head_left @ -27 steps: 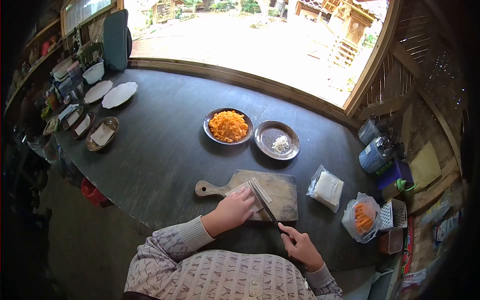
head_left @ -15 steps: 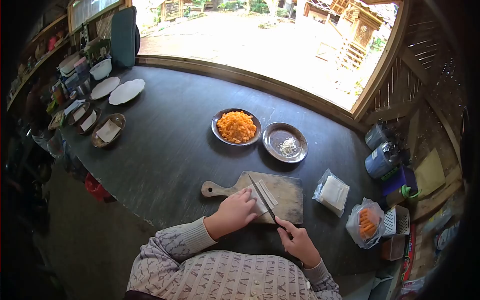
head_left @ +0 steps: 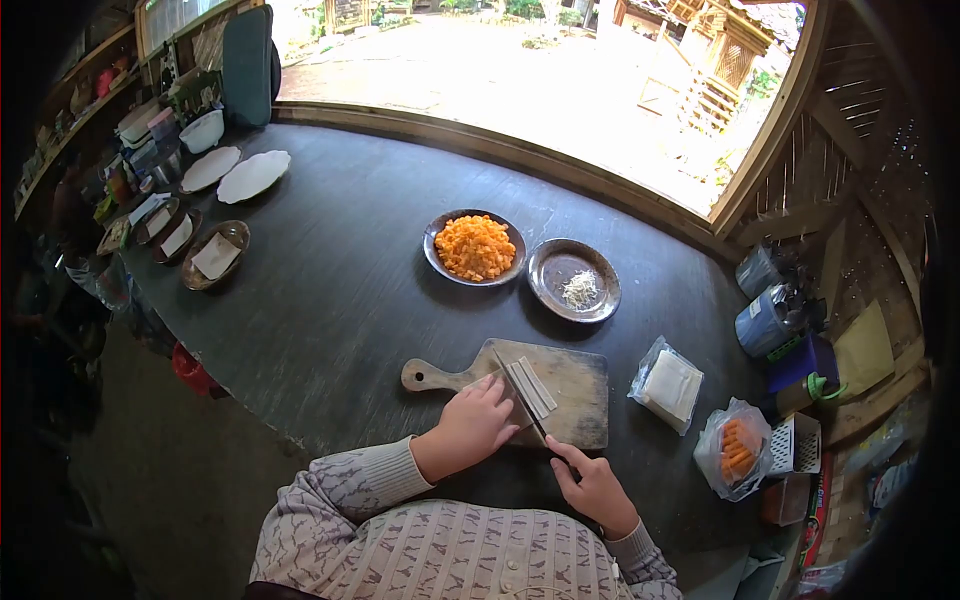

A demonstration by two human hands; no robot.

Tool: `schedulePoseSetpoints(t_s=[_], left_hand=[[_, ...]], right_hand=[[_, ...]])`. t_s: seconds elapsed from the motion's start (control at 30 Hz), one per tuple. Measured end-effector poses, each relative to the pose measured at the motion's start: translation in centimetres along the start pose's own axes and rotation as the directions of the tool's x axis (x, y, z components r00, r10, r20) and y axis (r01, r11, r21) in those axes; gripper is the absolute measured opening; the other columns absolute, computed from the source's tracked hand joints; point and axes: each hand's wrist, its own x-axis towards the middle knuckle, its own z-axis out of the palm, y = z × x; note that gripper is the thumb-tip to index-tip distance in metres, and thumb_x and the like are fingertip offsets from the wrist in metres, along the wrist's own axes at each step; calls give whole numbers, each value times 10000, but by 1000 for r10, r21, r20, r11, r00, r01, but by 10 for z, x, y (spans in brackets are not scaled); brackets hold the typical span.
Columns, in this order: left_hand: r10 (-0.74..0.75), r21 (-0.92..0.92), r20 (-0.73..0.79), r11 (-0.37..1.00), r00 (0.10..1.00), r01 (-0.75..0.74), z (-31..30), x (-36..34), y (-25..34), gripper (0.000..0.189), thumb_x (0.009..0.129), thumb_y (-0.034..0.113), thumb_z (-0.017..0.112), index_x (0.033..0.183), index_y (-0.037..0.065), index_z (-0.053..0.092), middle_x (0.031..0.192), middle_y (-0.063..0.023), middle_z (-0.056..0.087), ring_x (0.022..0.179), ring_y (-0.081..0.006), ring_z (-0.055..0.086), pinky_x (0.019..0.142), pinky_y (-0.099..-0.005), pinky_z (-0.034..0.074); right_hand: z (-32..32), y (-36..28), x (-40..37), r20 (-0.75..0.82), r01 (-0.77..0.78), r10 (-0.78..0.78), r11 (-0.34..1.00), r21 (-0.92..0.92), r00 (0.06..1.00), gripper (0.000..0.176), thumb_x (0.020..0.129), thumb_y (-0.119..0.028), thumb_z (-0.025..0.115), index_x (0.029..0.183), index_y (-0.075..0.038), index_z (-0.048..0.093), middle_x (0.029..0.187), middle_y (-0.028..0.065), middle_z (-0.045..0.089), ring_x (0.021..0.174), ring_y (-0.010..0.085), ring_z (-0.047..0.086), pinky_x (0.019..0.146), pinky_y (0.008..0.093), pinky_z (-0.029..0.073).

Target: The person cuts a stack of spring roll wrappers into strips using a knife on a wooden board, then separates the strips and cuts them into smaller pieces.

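My right hand (head_left: 595, 488) is closed round the handle of a knife (head_left: 521, 397), its blade slanting across the wooden cutting board (head_left: 582, 385). Under my left hand (head_left: 472, 420) lies a pale, thin flat sheet, mostly covered; the fingers rest flat on it, close to the blade's left side. Narrow pale strips (head_left: 537, 386) lie side by side just right of the blade. Beyond the board stand a bowl of small orange pieces (head_left: 474, 247) and a brown plate (head_left: 545, 290) with a little heap of whitish shreds (head_left: 580, 290).
On the right are a plastic pack of pale square sheets (head_left: 668, 388), a bag of orange sticks (head_left: 738, 449) and a white basket (head_left: 797, 443). White plates (head_left: 254, 178) and brown dishes (head_left: 216, 256) sit at the far left. A window frame (head_left: 480, 150) borders the dark table's back.
The knife and my right hand have shifted slightly, and the strips beside the blade show more fully. My left hand keeps nearly the same place on the sheet.
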Motion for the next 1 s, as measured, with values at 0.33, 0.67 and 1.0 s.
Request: schedulePoseSetpoints(t_s=[0.33,0.67,1.0], left_hand=[[27,143,-11,989,1000,-25,9,-2,2,422,881,388,637,1100,27,656,1314,-186,576,1241,-361,543,976,-406,480],[12,207,15,978,1000,-15,6,-1,4,459,861,407,645,1143,44,657,1316,-161,583,1226,-339,561,951,-368,501],[27,223,63,974,998,-41,6,2,0,492,865,407,644,1180,29,639,1317,-177,577,1227,-361,556,943,-372,511]], right_hand=[[-1,2,4,50,-55,53,998,26,997,334,908,-73,614,1242,-67,614,806,265,648,654,348,687,581,334,508],[0,0,7,50,-75,74,997,29,996,332,914,-80,609,1246,-80,614,731,255,628,560,321,661,543,341,485],[12,13,17,35,-23,23,1000,-2,999,338,917,-86,602,1255,-88,608,711,254,627,584,365,653,550,364,489]])
